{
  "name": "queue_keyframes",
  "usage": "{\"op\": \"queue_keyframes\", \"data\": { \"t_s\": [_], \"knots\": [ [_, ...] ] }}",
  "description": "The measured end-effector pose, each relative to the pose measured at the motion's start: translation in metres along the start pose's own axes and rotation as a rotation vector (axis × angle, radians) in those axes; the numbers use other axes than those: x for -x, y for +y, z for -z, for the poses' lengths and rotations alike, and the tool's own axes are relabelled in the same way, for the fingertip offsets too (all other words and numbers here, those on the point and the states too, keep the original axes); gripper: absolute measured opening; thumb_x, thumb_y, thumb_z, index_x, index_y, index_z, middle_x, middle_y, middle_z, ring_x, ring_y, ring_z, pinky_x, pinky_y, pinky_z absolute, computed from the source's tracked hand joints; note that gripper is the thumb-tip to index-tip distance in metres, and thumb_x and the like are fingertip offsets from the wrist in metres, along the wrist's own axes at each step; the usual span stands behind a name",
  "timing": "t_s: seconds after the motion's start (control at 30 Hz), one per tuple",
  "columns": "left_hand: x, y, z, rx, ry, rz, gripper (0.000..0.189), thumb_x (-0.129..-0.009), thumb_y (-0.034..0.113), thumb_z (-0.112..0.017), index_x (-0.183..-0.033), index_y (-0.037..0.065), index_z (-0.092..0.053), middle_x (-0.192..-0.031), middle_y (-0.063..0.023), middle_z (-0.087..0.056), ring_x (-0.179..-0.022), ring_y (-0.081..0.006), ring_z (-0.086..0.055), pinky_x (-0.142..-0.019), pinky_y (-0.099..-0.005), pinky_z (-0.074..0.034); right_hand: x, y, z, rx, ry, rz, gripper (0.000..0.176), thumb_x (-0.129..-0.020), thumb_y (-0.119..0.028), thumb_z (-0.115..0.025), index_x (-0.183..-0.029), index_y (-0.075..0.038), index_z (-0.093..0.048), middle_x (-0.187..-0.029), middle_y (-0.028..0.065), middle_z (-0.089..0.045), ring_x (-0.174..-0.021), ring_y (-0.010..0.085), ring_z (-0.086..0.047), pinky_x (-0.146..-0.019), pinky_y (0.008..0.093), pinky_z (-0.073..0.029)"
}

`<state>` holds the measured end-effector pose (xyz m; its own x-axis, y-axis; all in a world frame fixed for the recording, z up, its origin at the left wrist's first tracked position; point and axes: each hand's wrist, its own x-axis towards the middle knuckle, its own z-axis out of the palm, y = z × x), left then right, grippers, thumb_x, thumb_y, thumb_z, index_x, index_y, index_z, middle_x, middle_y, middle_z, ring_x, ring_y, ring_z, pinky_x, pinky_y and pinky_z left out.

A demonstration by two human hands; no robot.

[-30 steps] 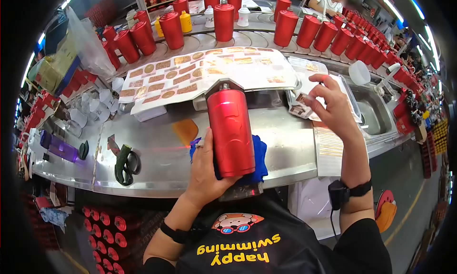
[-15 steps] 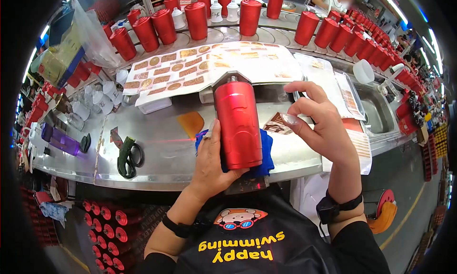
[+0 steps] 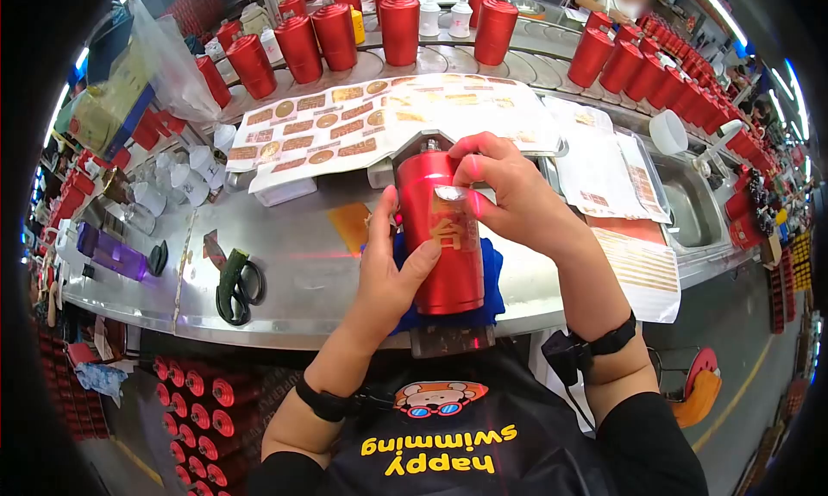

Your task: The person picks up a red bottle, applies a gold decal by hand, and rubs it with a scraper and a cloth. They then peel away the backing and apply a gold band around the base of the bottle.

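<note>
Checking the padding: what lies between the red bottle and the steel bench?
A blue cloth, spread under the bottle on the bench; the head view shows it.

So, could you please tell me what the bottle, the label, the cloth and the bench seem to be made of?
The bottle looks like metal, possibly lacquered ceramic: satin red coat, soft sheen. The label, held by the right hand, seems thin glossy film: it glints. The cloth is soft blue fabric, matte and bunched. The bench is likely stainless steel: brushed grey, blurred reflections.
</note>
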<state>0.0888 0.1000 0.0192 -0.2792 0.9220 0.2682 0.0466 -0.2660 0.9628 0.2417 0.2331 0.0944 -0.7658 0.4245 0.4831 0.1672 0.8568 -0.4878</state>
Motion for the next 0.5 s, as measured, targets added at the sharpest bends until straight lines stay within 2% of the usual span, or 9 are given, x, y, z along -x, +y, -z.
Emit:
{"op": "queue_keyframes", "data": {
  "t_s": [0.13, 0.23, 0.33, 0.5],
  "knots": [
    [-0.010, -0.007, -0.009, -0.026, 0.072, 0.014, 0.086, -0.090, 0.032, -0.068, -0.147, -0.008, -0.018, -0.145, -0.0218, -0.034, -0.133, -0.0275, -0.037, -0.111, -0.0377, -0.029, -0.006, 0.005, -0.003, -0.029, 0.015, -0.042, 0.017, -0.076, 0.006, -0.066, -0.087, -0.004, -0.057, -0.113, 0.0119, -0.056, -0.106, 0.0305, -0.055, -0.091, 0.0375, -0.047],
    [-0.014, -0.002, -0.015, 0.074, 0.076, 0.046, 0.085, -0.090, 0.030, -0.068, -0.147, -0.008, -0.018, -0.143, -0.0214, -0.035, -0.130, -0.0265, -0.040, -0.109, -0.0374, -0.034, -0.008, 0.010, -0.005, -0.052, 0.015, -0.052, 0.017, -0.076, 0.006, -0.066, -0.087, -0.003, -0.056, -0.111, 0.0123, -0.057, -0.104, 0.0304, -0.056, -0.090, 0.0370, -0.048],
    [-0.017, -0.010, -0.010, -0.064, 0.058, 0.038, 0.084, -0.089, 0.029, -0.068, -0.146, -0.008, -0.018, -0.140, -0.0204, -0.037, -0.128, -0.0253, -0.043, -0.106, -0.0365, -0.037, -0.011, 0.013, -0.009, -0.085, 0.023, -0.047, 0.017, -0.076, 0.004, -0.068, -0.086, -0.003, -0.056, -0.109, 0.0128, -0.057, -0.102, 0.0302, -0.057, -0.088, 0.0366, -0.048],
    [-0.018, -0.003, -0.013, 0.043, 0.029, 0.075, 0.085, -0.089, 0.027, -0.069, -0.147, -0.006, -0.016, -0.139, -0.0189, -0.037, -0.126, -0.0241, -0.043, -0.105, -0.0354, -0.038, -0.012, 0.021, -0.010, -0.130, 0.024, -0.061, 0.016, -0.078, 0.000, -0.070, -0.084, -0.003, -0.055, -0.108, 0.0131, -0.057, -0.100, 0.0293, -0.058, -0.086, 0.0363, -0.049]
  ]
}}
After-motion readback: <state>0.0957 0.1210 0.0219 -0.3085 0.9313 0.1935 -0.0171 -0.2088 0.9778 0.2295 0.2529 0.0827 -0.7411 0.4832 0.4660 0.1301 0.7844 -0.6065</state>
